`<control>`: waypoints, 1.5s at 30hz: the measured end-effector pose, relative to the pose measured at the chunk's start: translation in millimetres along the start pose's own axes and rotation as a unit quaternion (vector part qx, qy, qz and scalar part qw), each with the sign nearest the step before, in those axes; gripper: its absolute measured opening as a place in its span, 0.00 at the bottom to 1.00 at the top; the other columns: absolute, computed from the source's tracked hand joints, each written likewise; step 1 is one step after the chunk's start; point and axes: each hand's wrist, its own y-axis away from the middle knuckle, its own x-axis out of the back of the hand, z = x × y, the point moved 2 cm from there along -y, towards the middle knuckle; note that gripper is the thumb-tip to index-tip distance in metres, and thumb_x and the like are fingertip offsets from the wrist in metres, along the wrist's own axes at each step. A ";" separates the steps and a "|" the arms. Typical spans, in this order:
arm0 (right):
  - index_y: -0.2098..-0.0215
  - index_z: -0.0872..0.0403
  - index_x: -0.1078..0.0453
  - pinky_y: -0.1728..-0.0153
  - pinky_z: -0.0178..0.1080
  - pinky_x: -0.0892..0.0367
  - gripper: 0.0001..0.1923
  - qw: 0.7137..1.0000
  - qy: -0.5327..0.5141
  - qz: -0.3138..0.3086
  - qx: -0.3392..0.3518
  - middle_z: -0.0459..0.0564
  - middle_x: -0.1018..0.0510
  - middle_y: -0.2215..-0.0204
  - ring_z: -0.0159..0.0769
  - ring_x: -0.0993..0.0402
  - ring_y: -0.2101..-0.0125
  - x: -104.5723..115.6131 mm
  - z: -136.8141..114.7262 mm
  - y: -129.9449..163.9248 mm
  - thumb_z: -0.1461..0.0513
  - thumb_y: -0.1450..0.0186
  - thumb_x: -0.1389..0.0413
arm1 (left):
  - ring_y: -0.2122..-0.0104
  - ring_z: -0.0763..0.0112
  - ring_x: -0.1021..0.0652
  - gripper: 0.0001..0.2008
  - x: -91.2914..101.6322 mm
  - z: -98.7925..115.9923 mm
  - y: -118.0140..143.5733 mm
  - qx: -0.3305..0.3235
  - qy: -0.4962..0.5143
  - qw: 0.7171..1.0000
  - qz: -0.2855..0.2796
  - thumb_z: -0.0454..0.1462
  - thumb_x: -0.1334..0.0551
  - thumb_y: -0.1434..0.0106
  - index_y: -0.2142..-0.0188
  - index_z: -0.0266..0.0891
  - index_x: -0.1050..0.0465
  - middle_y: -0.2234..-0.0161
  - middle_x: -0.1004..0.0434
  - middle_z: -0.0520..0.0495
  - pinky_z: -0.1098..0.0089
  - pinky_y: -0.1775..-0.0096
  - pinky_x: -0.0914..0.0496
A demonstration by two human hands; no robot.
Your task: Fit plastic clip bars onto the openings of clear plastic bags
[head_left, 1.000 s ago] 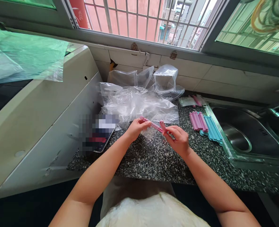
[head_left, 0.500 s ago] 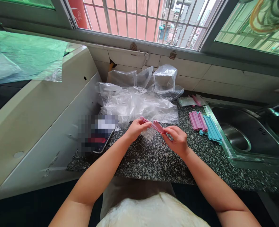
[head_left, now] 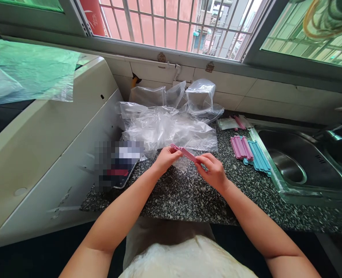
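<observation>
Swung down since the earlier frame is the upper bar of a pink clip: raised at an angle then, it is now laid almost along the lower bar. In the head view, the clip is held above the near part of a speckled counter, slanting from 10 o'clock to 4 o'clock. Its upper-left end is pinched between thumb and fingers of the left hand, and its lower-right end is pinched by the fingertips of the right hand. Whether the clip is fully latched cannot be told.

With the clip taken as the dial's centre, crumpled clear plastic bags are heaped from 11 to 1 o'clock. At 2 o'clock a small clear packet is seen. At 3 o'clock a row of pink clips is laid beside blue clips, and beyond them a metal sink is set. At 9 o'clock a phone, partly pixelated, is placed near a pale appliance.
</observation>
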 end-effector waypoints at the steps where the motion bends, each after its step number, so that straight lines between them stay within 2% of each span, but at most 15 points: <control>1: 0.60 0.53 0.31 0.68 0.36 0.28 0.08 1.000 -0.002 -0.002 0.001 0.50 0.26 0.70 0.33 0.27 0.69 -0.4 0.0 0.1 0.67 0.38 0.48 | 0.82 0.81 0.43 0.15 -0.2 0.2 0.1 0.003 -0.006 1.000 0.002 0.44 0.33 0.62 0.83 0.34 0.32 0.86 0.40 0.57 0.74 0.76 0.49; 8: 0.60 0.53 0.32 0.67 0.36 0.29 0.08 1.000 -0.008 -0.024 -0.014 0.50 0.27 0.69 0.33 0.28 0.69 -6.2 1.2 3.3 0.66 0.37 0.49 | 0.82 0.81 0.43 0.15 -0.7 -2.6 -0.7 0.026 -0.021 0.999 0.024 0.44 0.33 0.62 0.83 0.35 0.33 0.87 0.43 0.58 0.74 0.77 0.50; 18: 0.62 0.53 0.33 0.68 0.36 0.29 0.06 0.998 -0.032 -0.035 -0.045 0.49 0.28 0.71 0.32 0.29 0.70 -10.9 4.7 5.5 0.66 0.37 0.49 | 0.82 0.80 0.41 0.16 0.7 -4.2 -2.9 0.046 -0.024 0.999 0.008 0.45 0.32 0.63 0.83 0.35 0.33 0.86 0.40 0.56 0.74 0.78 0.49; 24: 0.63 0.54 0.33 0.69 0.35 0.30 0.06 0.997 -0.038 -0.045 -0.053 0.49 0.28 0.71 0.33 0.29 0.71 -11.7 4.5 5.4 0.66 0.37 0.49 | 0.86 0.83 0.47 0.16 2.9 -6.8 -3.1 0.054 -0.039 0.998 -0.012 0.45 0.33 0.59 0.81 0.36 0.35 0.88 0.46 0.60 0.73 0.80 0.55; 30: 0.63 0.53 0.32 0.69 0.35 0.30 0.06 0.996 -0.035 -0.046 -0.062 0.48 0.27 0.72 0.33 0.29 0.71 -13.3 4.9 5.7 0.65 0.38 0.49 | 0.85 0.82 0.46 0.15 2.3 -5.3 -1.2 0.040 -0.056 0.997 -0.021 0.43 0.34 0.56 0.82 0.37 0.37 0.88 0.46 0.59 0.73 0.79 0.54; 39: 0.62 0.54 0.32 0.69 0.35 0.30 0.07 0.997 -0.037 -0.043 -0.059 0.49 0.28 0.71 0.32 0.29 0.71 -13.8 5.6 6.4 0.66 0.38 0.49 | 0.79 0.77 0.37 0.16 -1.2 -3.8 -1.0 0.021 -0.016 0.999 -0.027 0.44 0.31 0.61 0.80 0.36 0.33 0.86 0.41 0.57 0.73 0.75 0.46; 45: 0.59 0.55 0.32 0.70 0.36 0.30 0.09 0.996 -0.040 -0.051 -0.055 0.50 0.28 0.71 0.32 0.30 0.72 -14.2 5.4 6.5 0.67 0.38 0.49 | 0.82 0.79 0.41 0.18 -1.6 -5.2 -0.9 0.008 -0.031 0.999 -0.036 0.46 0.31 0.60 0.77 0.35 0.32 0.85 0.41 0.57 0.73 0.77 0.49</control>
